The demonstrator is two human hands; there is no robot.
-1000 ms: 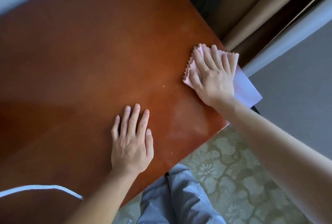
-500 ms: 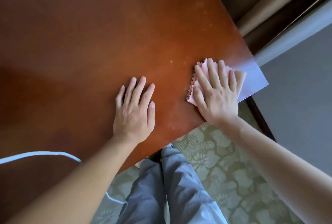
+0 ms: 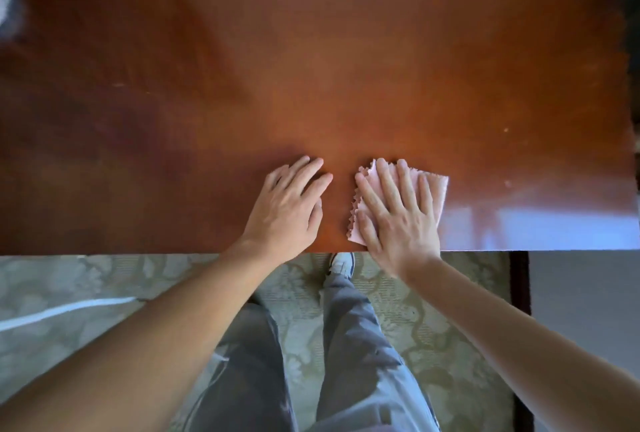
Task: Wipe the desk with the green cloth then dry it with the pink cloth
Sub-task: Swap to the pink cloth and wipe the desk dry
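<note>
The reddish-brown wooden desk fills the upper half of the head view. A folded pink cloth with a zigzag edge lies near the desk's front edge. My right hand presses flat on the pink cloth with straight fingers. My left hand rests flat on the bare desk just to the left of the cloth, a small gap between them. No green cloth is in view.
The desk's front edge runs straight across the middle. Below it lie a patterned greenish carpet, my grey trouser legs and a shoe. A white cord crosses the carpet at the left. Grey floor shows at the right.
My right hand has slid the pink cloth from the desk's right corner towards the front middle, close to my left hand. The view has turned square to the desk.
</note>
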